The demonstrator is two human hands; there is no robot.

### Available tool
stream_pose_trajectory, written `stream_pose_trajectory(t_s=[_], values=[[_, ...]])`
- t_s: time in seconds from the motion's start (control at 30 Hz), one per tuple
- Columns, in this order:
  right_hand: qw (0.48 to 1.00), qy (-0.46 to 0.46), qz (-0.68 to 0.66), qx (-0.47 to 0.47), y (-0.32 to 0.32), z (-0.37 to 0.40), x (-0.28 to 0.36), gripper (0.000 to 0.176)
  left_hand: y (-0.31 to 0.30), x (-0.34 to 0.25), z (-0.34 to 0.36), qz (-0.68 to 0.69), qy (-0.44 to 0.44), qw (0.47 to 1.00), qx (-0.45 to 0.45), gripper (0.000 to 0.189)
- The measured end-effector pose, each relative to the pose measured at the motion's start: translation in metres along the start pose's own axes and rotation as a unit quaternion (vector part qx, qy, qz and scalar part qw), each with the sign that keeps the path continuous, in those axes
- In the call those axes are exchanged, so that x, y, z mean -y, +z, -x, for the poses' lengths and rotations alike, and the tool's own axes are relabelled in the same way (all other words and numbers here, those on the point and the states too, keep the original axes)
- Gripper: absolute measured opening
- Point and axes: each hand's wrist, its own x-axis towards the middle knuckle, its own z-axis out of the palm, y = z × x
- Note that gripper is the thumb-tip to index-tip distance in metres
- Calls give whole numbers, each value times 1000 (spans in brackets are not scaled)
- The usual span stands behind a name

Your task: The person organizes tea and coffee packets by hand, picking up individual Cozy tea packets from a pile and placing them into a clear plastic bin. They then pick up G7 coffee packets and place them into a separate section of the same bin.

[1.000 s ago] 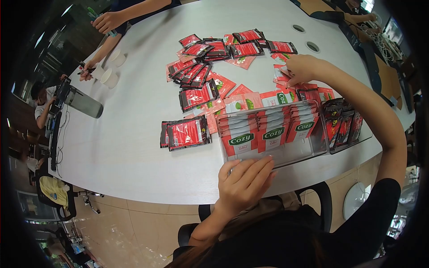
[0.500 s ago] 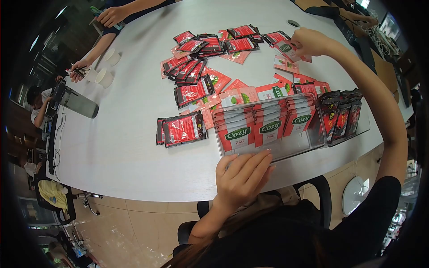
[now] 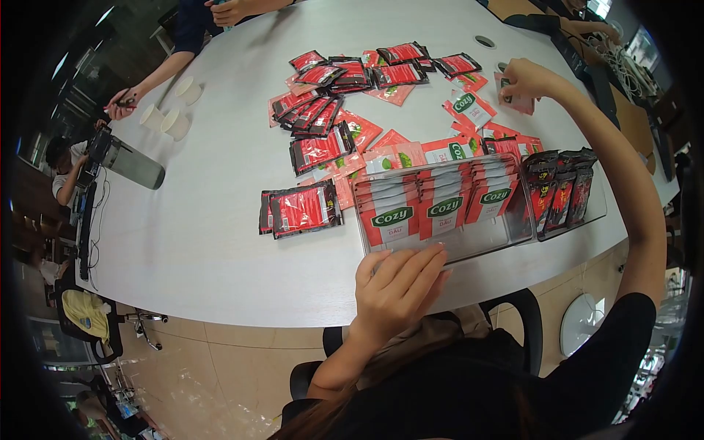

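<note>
My left hand (image 3: 400, 290) rests at the front edge of a clear plastic box (image 3: 477, 246), its fingers together against the rim. The box holds rows of red and white Cozy packets (image 3: 444, 207), with black and red sachets (image 3: 561, 192) in its right compartment. At the far right of the pile, my right hand (image 3: 524, 79) pinches red packets (image 3: 522, 103) above the table. A single Cozy packet (image 3: 469, 109) lies to the left of that hand. Behind the box spread loose pink packets (image 3: 394, 158) and black-edged red sachets (image 3: 315, 149).
Another person's hand (image 3: 123, 103) holds a dark object near white paper cups (image 3: 174, 125); that person's other hand (image 3: 229, 12) is at the top. A dark cylinder (image 3: 136, 165) lies at the left. Cables (image 3: 623, 66) and a cardboard box (image 3: 627, 121) are at the right.
My right hand has moved right and slightly toward me with packets in its fingers. One Cozy packet now lies uncovered beside it. The other person's hands have shifted.
</note>
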Motion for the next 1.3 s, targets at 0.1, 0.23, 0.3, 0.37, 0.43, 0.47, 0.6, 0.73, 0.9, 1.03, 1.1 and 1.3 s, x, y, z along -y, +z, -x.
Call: stream_pose_trajectory(t_s=[0.1,0.23,0.3,0.37,0.43,0.47,0.6,0.73,0.9,1.03,1.1,1.3], values=[[980,-63,122,-144,17,-13,-11,23,-1,0,-1,-5,2,1000,4,25],[958,-185,141,-167,34,-9,13,20,0,0,0,-7,0,1000,5,24],[975,-198,32,-94,37,-15,26,25,-1,0,0,-10,-1,1000,9,24],[980,-196,-3,-7,34,-17,38,35,-1,0,-1,-13,-2,1000,11,24],[979,-178,36,91,20,-8,54,52,-2,-1,-1,-16,-2,1000,13,25],[979,-184,32,76,21,-8,52,60,-2,-1,-1,-19,-3,1000,15,24],[966,-259,5,3,49,-37,18,85,-2,-2,0,-24,-6,1000,19,25],[985,-94,-77,122,34,-34,26,89,-1,-1,1,-28,-7,999,17,25],[974,-72,-103,186,30,-37,27,64,-2,-1,0,-20,-10,1000,21,26],[974,-47,-148,168,22,-26,22,45,-2,-1,0,-23,-7,999,22,26],[996,-36,-40,71,13,-21,13,36,-2,-1,1,-24,-7,999,22,26],[994,-91,4,-62,-26,9,44,28,-2,-2,0,-19,-11,1000,21,25]])
